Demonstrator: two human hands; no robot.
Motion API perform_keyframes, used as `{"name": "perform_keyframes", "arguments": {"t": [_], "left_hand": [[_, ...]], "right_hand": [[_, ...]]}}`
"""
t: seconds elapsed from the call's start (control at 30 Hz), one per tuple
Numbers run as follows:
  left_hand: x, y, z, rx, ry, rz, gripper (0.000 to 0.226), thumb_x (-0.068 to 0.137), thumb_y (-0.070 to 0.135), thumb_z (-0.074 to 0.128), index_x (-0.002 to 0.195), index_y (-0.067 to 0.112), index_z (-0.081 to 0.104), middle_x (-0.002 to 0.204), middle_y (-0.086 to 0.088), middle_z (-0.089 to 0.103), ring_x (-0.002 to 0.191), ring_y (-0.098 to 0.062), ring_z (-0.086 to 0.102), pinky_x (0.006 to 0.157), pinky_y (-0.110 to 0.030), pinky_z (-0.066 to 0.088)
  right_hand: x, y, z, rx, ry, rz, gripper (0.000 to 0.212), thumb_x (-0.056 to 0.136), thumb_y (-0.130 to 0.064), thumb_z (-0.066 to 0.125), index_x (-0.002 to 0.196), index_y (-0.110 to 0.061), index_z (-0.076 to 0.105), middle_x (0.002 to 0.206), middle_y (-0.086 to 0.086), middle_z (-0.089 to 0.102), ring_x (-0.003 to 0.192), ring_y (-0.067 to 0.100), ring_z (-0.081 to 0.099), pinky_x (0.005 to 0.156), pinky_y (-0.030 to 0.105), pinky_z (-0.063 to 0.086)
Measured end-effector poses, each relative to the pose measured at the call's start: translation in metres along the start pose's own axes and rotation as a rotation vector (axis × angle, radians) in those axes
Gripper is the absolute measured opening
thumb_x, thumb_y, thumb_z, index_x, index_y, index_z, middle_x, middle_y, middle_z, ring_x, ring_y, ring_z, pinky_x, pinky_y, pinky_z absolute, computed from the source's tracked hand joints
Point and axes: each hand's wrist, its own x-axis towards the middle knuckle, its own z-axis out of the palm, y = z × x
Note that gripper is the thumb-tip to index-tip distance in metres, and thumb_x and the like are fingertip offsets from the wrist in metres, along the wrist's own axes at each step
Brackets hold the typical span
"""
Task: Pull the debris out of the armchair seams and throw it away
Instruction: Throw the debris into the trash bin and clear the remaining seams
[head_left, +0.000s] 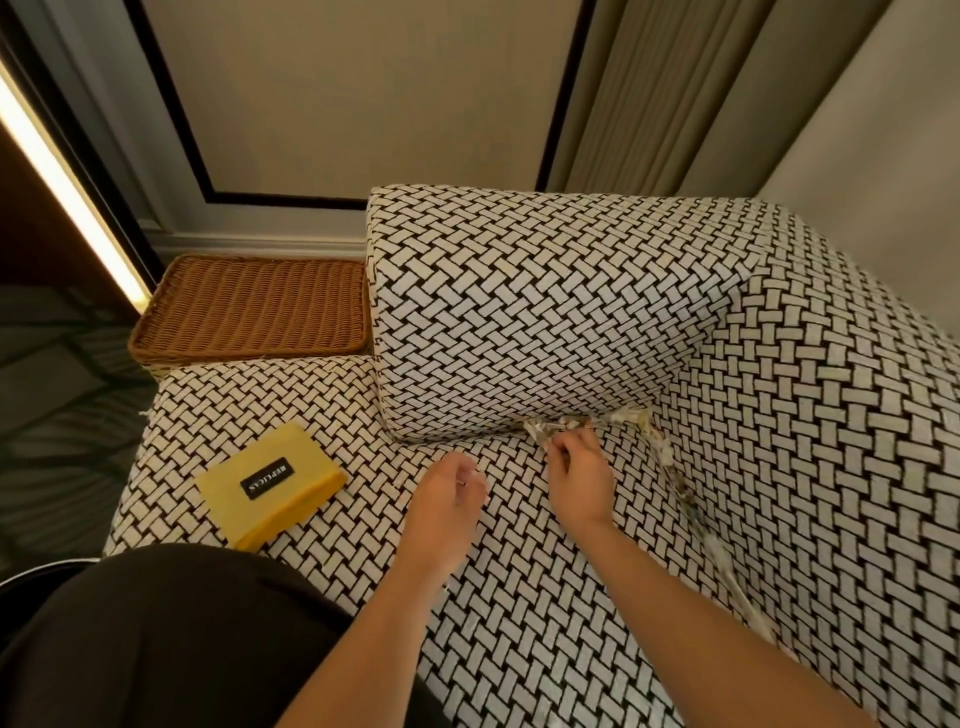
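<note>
The right hand (576, 475) pinches the debris (621, 417) at the far right corner of the armchair (519, 571) seat. The debris runs along the back seam, then down the right edge. The left hand (447, 493) is farther away and rests relaxed, with nothing visible in it.

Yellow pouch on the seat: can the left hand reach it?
Probably yes. The left hand lies near the yellow pouch, only bare seat between; the right hand pinches debris.

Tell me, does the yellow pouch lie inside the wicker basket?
No, the yellow pouch lies on the armchair seat, apart from the wicker basket.
</note>
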Motion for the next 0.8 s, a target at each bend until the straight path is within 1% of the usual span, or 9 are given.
{"name": "perform_keyframes", "arguments": {"t": [0.07, 0.17, 0.23, 0.33, 0.47, 0.57, 0.67, 0.73, 0.8], "left_hand": [[0.000, 0.005, 0.000, -0.175, -0.022, -0.093, 0.029, 0.095, 0.025, 0.046, 0.124, 0.020, 0.047, 0.112, 0.007, 0.056, 0.097, -0.004, 0.054, 0.078, -0.015, 0.042], [-0.001, 0.010, -0.001, -0.368, -0.064, -0.170, 0.041, 0.094, 0.036, 0.045, 0.133, 0.022, 0.039, 0.110, 0.004, 0.059, 0.103, -0.012, 0.057, 0.093, -0.036, 0.049], [-0.001, 0.014, -0.004, -0.507, -0.114, -0.213, 0.037, 0.095, 0.040, 0.041, 0.126, 0.021, 0.041, 0.106, 0.003, 0.058, 0.099, -0.012, 0.059, 0.084, -0.035, 0.053], [0.000, 0.018, -0.009, -0.579, -0.100, -0.272, 0.024, 0.098, 0.033, 0.037, 0.108, 0.017, 0.052, 0.090, -0.002, 0.060, 0.077, -0.009, 0.059, 0.057, -0.018, 0.048], [0.005, 0.013, -0.012, -0.609, 0.011, -0.355, 0.032, 0.101, 0.020, 0.033, 0.088, 0.005, 0.058, 0.074, -0.008, 0.060, 0.061, -0.013, 0.056, 0.049, -0.020, 0.046], [0.008, 0.009, -0.015, -0.683, 0.114, -0.425, 0.031, 0.100, 0.017, 0.032, 0.078, 0.008, 0.052, 0.062, -0.004, 0.049, 0.050, -0.013, 0.044, 0.044, -0.023, 0.040], [0.010, 0.007, -0.016, -0.681, 0.114, -0.503, 0.029, 0.099, 0.023, 0.036, 0.074, 0.013, 0.047, 0.056, 0.001, 0.033, 0.045, -0.010, 0.029, 0.037, -0.018, 0.031], [0.011, 0.008, -0.016, -0.718, 0.076, -0.553, 0.030, 0.098, 0.032, 0.041, 0.071, 0.018, 0.042, 0.053, 0.003, 0.028, 0.043, -0.009, 0.024, 0.032, -0.017, 0.026], [0.010, 0.008, -0.017, -0.768, 0.024, -0.585, 0.042, 0.095, 0.043, 0.043, 0.060, 0.020, 0.034, 0.049, 0.006, 0.023, 0.041, -0.009, 0.020, 0.033, -0.019, 0.022]], "right_hand": [[-0.011, -0.010, -0.004, 0.206, -0.052, 0.001, 0.015, 0.093, -0.014, 0.052, 0.081, -0.007, 0.058, 0.092, -0.003, 0.049, 0.069, 0.011, 0.048, 0.060, 0.013, 0.037], [-0.031, -0.034, -0.012, 0.374, -0.252, -0.098, 0.011, 0.092, -0.012, 0.054, 0.084, -0.009, 0.061, 0.095, -0.002, 0.051, 0.071, 0.001, 0.049, 0.065, 0.010, 0.043], [-0.044, -0.048, -0.014, 0.367, -0.381, -0.199, 0.011, 0.092, -0.010, 0.054, 0.089, -0.009, 0.064, 0.100, -0.004, 0.050, 0.080, 0.002, 0.054, 0.074, 0.013, 0.048], [-0.054, -0.062, -0.015, 0.322, -0.490, -0.309, 0.015, 0.091, -0.007, 0.053, 0.099, -0.008, 0.066, 0.105, -0.006, 0.049, 0.088, 0.005, 0.057, 0.079, 0.018, 0.052], [-0.045, -0.066, -0.018, 0.342, -0.461, -0.268, 0.010, 0.091, -0.015, 0.054, 0.095, -0.013, 0.063, 0.099, -0.006, 0.051, 0.078, 0.002, 0.053, 0.072, 0.011, 0.046], [-0.019, -0.051, -0.013, 0.182, -0.262, -0.118, 0.022, 0.091, -0.025, 0.056, 0.110, -0.015, 0.059, 0.096, -0.002, 0.055, 0.074, 0.006, 0.050, 0.066, 0.016, 0.042], [0.005, -0.036, -0.007, -0.155, -0.252, -0.041, 0.042, 0.091, -0.032, 0.056, 0.128, -0.014, 0.049, 0.117, 0.006, 0.052, 0.097, 0.017, 0.056, 0.070, 0.024, 0.043], [0.015, -0.031, -0.001, -0.346, -0.246, -0.051, 0.039, 0.092, -0.037, 0.052, 0.124, -0.015, 0.053, 0.123, 0.008, 0.050, 0.103, 0.024, 0.057, 0.065, 0.026, 0.042], [0.022, -0.032, 0.006, -0.426, -0.215, -0.053, 0.033, 0.093, -0.035, 0.049, 0.114, -0.013, 0.060, 0.119, 0.008, 0.053, 0.098, 0.024, 0.058, 0.060, 0.025, 0.041]]}}
